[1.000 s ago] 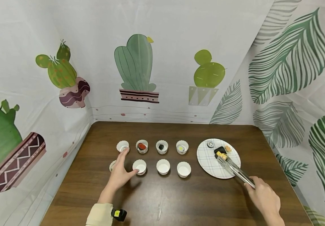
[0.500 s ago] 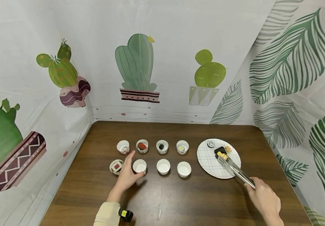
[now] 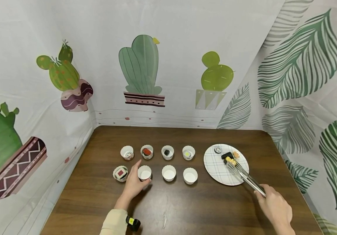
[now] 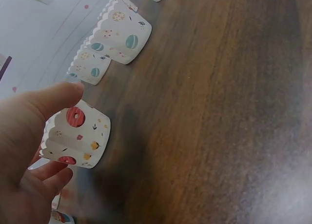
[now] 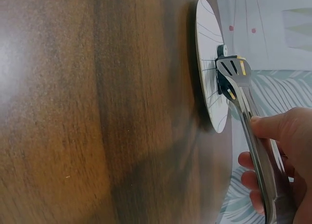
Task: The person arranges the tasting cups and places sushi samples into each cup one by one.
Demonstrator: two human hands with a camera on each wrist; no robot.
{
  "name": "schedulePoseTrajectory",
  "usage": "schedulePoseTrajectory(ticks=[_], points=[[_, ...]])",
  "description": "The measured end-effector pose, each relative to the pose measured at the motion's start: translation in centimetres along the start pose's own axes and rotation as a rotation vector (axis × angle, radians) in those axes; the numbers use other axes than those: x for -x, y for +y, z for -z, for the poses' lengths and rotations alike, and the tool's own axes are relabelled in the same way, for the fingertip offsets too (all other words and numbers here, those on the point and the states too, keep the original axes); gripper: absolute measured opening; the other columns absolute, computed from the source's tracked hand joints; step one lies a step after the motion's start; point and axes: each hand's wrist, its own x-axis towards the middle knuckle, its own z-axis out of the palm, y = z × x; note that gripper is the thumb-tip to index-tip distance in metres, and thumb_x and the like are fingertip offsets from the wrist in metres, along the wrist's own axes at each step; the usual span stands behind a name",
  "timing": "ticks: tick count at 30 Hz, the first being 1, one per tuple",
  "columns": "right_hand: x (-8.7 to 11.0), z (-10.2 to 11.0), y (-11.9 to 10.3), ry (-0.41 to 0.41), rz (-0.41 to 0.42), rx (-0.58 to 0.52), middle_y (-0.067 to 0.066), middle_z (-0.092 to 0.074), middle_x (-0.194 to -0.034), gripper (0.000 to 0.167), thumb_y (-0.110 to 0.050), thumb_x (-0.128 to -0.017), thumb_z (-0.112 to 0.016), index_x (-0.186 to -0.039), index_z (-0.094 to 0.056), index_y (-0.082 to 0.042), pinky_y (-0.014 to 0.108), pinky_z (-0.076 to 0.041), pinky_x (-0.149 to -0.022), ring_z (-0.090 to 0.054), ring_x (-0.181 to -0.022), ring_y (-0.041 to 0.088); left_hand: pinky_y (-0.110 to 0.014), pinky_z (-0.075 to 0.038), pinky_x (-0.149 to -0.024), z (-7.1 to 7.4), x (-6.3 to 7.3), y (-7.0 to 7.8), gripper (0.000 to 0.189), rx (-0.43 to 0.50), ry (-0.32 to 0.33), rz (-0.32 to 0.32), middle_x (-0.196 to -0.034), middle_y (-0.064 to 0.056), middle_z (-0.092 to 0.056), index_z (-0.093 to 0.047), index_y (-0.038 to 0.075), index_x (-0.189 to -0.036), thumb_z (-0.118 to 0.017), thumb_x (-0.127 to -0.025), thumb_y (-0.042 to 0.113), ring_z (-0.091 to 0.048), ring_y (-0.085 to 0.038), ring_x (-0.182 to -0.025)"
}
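Note:
Thumb and fingers of my left hand (image 3: 134, 185) curve around a white paper baking cup (image 4: 80, 133) printed with doughnuts, second from left in the front row. It stands upright, and nothing shows inside it from above. Over on the right, my right hand (image 3: 275, 207) grips metal serving tongs (image 3: 252, 183). Their slotted tips (image 5: 234, 70) are around a yellow-topped sushi piece (image 3: 230, 160) on the white grid-lined plate (image 3: 213, 167). A black-wrapped piece (image 3: 227, 155), a small roll (image 3: 217, 149) and an orange-topped piece (image 3: 236, 154) lie close by on the plate.
In the front row, a cup (image 3: 120, 173) with a red-centred square sushi stands left; two bare cups (image 3: 168, 173) stand right. Behind are cups with a roll (image 3: 127, 153), a red-topped piece (image 3: 147, 152), a dark piece (image 3: 167, 152) and a yellow-centred piece (image 3: 188, 153).
My left hand has shifted right, from over the leftmost cups to the second front cup, uncovering the square sushi. The right hand and tongs stay nearly still at the yellow-topped piece.

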Motion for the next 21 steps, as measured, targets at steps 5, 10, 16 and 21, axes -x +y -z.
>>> schedulePoseTrajectory(ticks=[5, 10, 16, 21], points=[[0.1, 0.4, -0.2, -0.036, -0.029, 0.010, 0.020, -0.064, -0.080, 0.030, -0.016, -0.076, -0.071, -0.098, -0.060, 0.000, 0.050, -0.041, -0.049, -0.059, -0.063, 0.039, -0.051, -0.041, -0.091, -0.3, 0.0, -0.2, 0.089, -0.005, -0.003, 0.017, -0.128, -0.020, -0.049, -0.038, 0.005, -0.137, -0.084, -0.061, 0.014, -0.051, -0.035, -0.112], [0.1, 0.5, -0.5, 0.013, -0.004, -0.006, 0.021, -0.064, -0.080, 0.030, -0.014, -0.073, -0.072, -0.097, -0.061, 0.001, 0.051, -0.040, -0.050, -0.058, -0.063, 0.041, -0.050, -0.041, -0.091, -0.4, 0.1, -0.3, 0.084, -0.003, 0.008, 0.027, -0.127, -0.019, -0.051, -0.041, 0.003, -0.133, -0.083, -0.061, 0.013, -0.052, -0.034, -0.113], [-0.1, 0.6, -0.9, 0.052, 0.031, -0.019, 0.022, -0.064, -0.080, 0.030, -0.012, -0.072, -0.073, -0.096, -0.061, 0.001, 0.050, -0.041, -0.050, -0.059, -0.063, 0.040, -0.049, -0.044, -0.086, -0.4, 0.2, -0.4, 0.074, -0.021, 0.049, 0.002, -0.118, -0.020, -0.058, -0.048, 0.000, -0.125, -0.082, -0.060, 0.012, -0.057, -0.035, -0.105], [-0.4, 0.6, -1.4, 0.096, 0.061, -0.033, 0.020, -0.064, -0.079, 0.030, -0.010, -0.070, -0.074, -0.095, -0.062, 0.001, 0.050, -0.041, -0.049, -0.059, -0.062, 0.040, -0.049, -0.045, -0.082, -0.4, 0.1, -0.6, 0.068, -0.026, 0.060, -0.015, -0.113, -0.021, -0.060, -0.052, -0.001, -0.120, -0.082, -0.061, 0.011, -0.059, -0.036, -0.101]])
